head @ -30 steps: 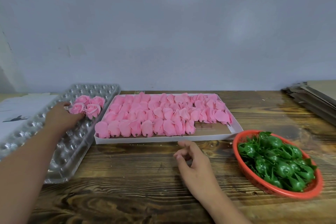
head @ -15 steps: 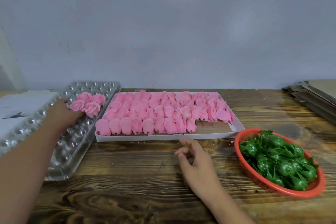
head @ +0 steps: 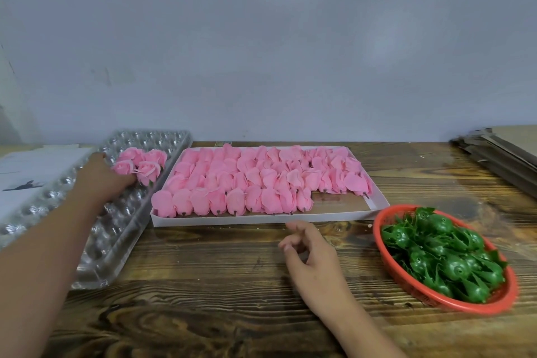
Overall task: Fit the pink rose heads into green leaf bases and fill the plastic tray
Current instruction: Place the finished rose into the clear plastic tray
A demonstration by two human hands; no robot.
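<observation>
One wooden table [head: 232, 285], grey wall [head: 261, 52]

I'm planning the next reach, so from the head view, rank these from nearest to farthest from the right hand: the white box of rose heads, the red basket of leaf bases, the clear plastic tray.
From the right hand:
1. White box of rose heads, just beyond the fingertips.
2. Red basket of leaf bases, to its right.
3. Clear plastic tray, far left, under the left hand.
</observation>
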